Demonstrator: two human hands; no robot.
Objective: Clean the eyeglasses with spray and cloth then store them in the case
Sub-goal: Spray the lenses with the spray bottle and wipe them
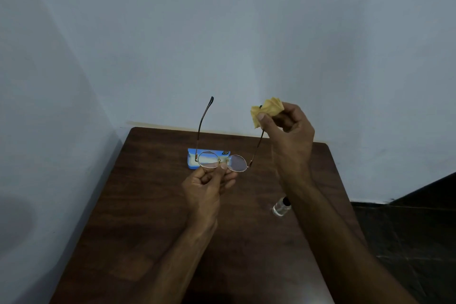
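Thin-rimmed round eyeglasses [237, 162] are held up above the table with both temple arms unfolded and pointing away from me. My left hand [209, 184] pinches them at the bridge from below. My right hand [287, 128] is raised to the right and grips a crumpled yellow cloth [265, 109] around the end of the right temple arm. A blue glasses case [192, 163] lies on the table behind the lenses, partly hidden by them. The small clear spray bottle [281, 207] with a dark cap stands on the table beside my right forearm.
The dark wooden table [138, 217] stands in a corner, with pale walls to the left and behind. Its right edge drops to a dark tiled floor [407, 234].
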